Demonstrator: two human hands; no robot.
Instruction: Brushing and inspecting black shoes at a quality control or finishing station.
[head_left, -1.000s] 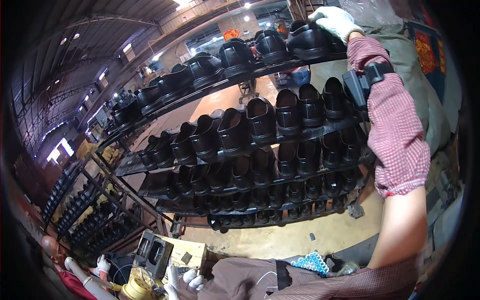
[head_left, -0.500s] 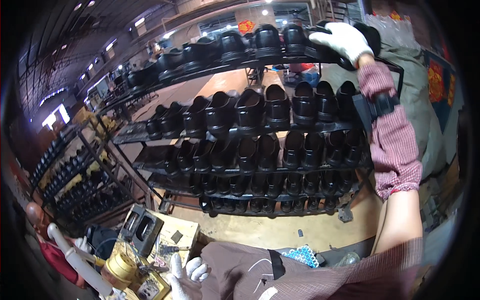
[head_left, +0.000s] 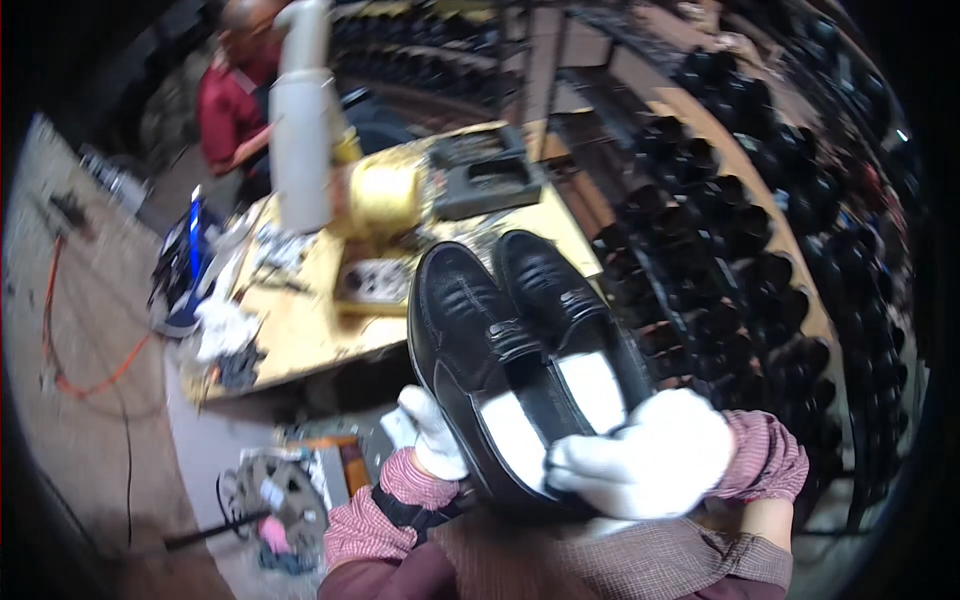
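A pair of black loafers is held up side by side before me, toes pointing away, white insoles showing inside. My right hand (head_left: 655,455), in a white glove, is closed over the heel end of the right loafer (head_left: 575,310), its fingers reaching toward the other shoe. Against the outer side of the left loafer (head_left: 470,340) lies my gloved left hand (head_left: 432,435), gripping it near the heel; some of its fingers are hidden by the shoe.
Beyond the loafers stands a worktable (head_left: 310,345) with a yellow spool-like roll (head_left: 385,200) and a dark tray (head_left: 485,175). A white cylindrical pipe (head_left: 302,150) rises there. Racks of black shoes (head_left: 720,250) fill the right. A person in red (head_left: 235,115) sits at far left.
My view has swung left from the rack to the worktable. The right hand has come down from the top shelf, and both hands now hold the pair of loafers.
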